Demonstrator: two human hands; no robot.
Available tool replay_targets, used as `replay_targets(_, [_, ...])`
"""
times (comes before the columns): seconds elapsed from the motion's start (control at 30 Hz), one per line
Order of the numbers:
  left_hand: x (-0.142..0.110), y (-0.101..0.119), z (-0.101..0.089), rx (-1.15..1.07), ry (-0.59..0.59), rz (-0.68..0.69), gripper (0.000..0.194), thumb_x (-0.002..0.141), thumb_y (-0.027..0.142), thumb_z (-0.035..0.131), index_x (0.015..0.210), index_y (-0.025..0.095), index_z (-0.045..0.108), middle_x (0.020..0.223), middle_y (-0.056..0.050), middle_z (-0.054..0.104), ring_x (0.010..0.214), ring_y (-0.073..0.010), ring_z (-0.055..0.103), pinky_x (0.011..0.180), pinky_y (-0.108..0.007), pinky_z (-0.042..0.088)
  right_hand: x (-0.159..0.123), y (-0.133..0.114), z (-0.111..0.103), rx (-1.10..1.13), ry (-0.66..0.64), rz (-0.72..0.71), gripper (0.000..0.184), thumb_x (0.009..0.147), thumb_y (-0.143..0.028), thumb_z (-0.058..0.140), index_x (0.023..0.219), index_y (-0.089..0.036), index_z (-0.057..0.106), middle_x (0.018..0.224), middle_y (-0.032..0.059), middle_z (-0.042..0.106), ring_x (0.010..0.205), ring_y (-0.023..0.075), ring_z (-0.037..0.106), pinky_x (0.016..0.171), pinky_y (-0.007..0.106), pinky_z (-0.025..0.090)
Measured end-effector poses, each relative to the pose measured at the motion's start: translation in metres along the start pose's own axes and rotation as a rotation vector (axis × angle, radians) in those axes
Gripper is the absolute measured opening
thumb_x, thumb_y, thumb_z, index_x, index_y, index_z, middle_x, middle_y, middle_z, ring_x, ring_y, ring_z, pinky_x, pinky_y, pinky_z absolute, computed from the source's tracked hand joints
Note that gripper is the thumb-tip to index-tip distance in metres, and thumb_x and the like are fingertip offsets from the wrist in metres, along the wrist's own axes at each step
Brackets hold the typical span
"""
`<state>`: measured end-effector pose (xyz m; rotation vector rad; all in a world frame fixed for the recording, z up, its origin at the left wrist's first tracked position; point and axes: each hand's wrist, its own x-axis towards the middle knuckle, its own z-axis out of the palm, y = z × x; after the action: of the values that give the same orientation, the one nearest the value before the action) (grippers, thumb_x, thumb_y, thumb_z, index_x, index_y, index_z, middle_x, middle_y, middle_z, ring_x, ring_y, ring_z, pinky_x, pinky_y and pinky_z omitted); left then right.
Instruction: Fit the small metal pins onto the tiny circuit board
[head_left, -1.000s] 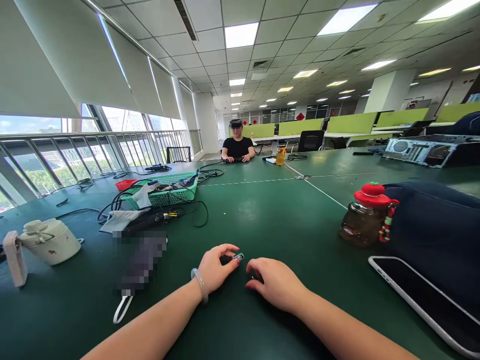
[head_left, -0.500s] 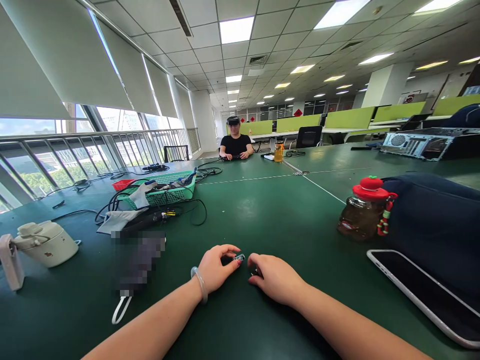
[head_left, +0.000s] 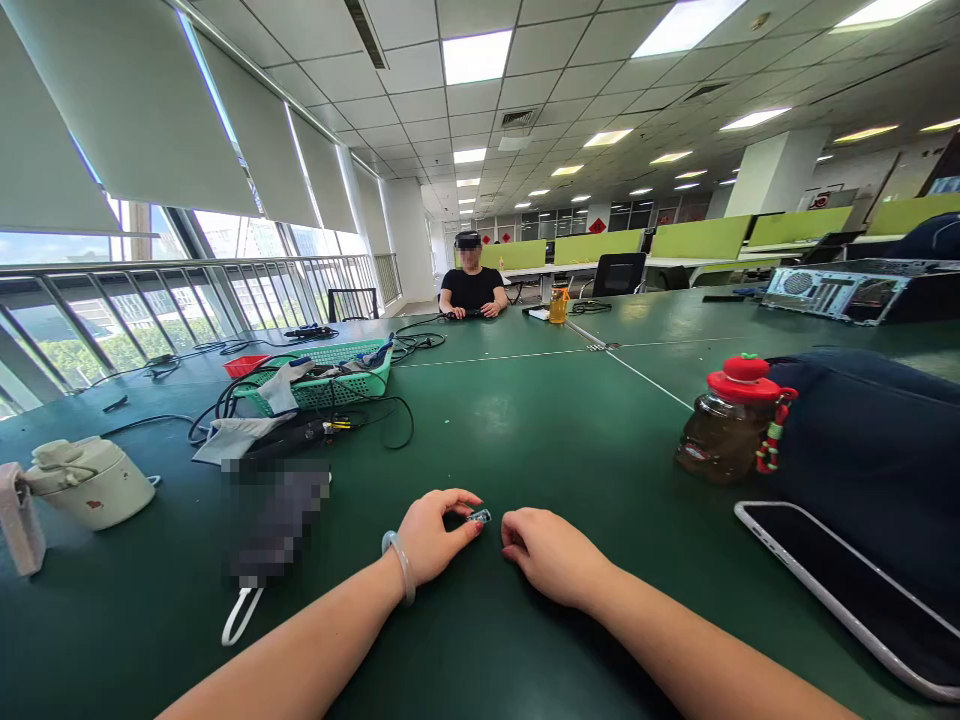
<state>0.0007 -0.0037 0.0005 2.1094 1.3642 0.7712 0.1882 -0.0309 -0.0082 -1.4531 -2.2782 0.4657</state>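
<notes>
My left hand [head_left: 437, 532], with a pale bangle [head_left: 399, 562] at its wrist, rests low over the green table. Its thumb and fingers pinch a small bluish-silver piece [head_left: 478, 516], too small to identify. Just to the right, my right hand [head_left: 553, 553] is curled with its fingertips pressed toward the thumb. Whatever its fingers may hold is hidden from view. A narrow gap separates the two hands, and the small piece points across it.
Left are a dark pixelated item [head_left: 281, 525], a cream container [head_left: 94, 482] and a green basket [head_left: 330, 385] with cables. A red-lidded jar [head_left: 726, 428], a tablet [head_left: 847, 590] and a dark bag [head_left: 870, 440] lie right. Across the table [head_left: 495, 430] sits a person [head_left: 472, 290].
My right hand's fingers have closed more tightly and shifted slightly right, hiding the small dark gap seen between them. My left hand keeps its pinch on the small piece.
</notes>
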Motion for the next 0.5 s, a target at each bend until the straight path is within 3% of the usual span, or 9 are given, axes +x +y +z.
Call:
replay_targets(0.17, [0.0,0.0,0.0,0.006,0.0,0.001,0.026,0.07,0.034,0.058,0.093,0.024,0.063,0.084,-0.002,0.066,0.083,-0.0173,0.059,0.077,-0.028,0.044,0.003,0.004,0.001,0.04,0.041,0.051,0.013,0.072,-0.015,0.055,0.083,-0.022,0.056,0.074,-0.0002,0.058,0.065,0.0123,0.052,0.055,0.022,0.034])
replay_targets(0.33, [0.0,0.001,-0.001,0.014,-0.01,-0.003,0.027,0.069,0.035,0.059,0.093,0.024,0.063,0.084,-0.002,0.066,0.083,-0.0173,0.06,0.077,-0.028,0.043,0.006,0.012,0.0,0.038,0.075,0.152,0.013,0.069,-0.023,0.062,0.081,-0.021,0.058,0.078,0.001,0.058,0.067,0.0137,0.053,0.058,0.024,0.037])
replay_targets(0.5, [-0.001,0.002,-0.002,0.038,-0.017,0.004,0.027,0.069,0.036,0.058,0.093,0.025,0.063,0.083,-0.001,0.066,0.083,-0.0174,0.059,0.076,-0.028,0.042,0.008,0.022,-0.001,0.054,0.08,0.179,0.004,0.071,-0.019,0.058,0.074,-0.02,0.059,0.076,0.0009,0.057,0.063,0.0121,0.052,0.055,0.023,0.036])
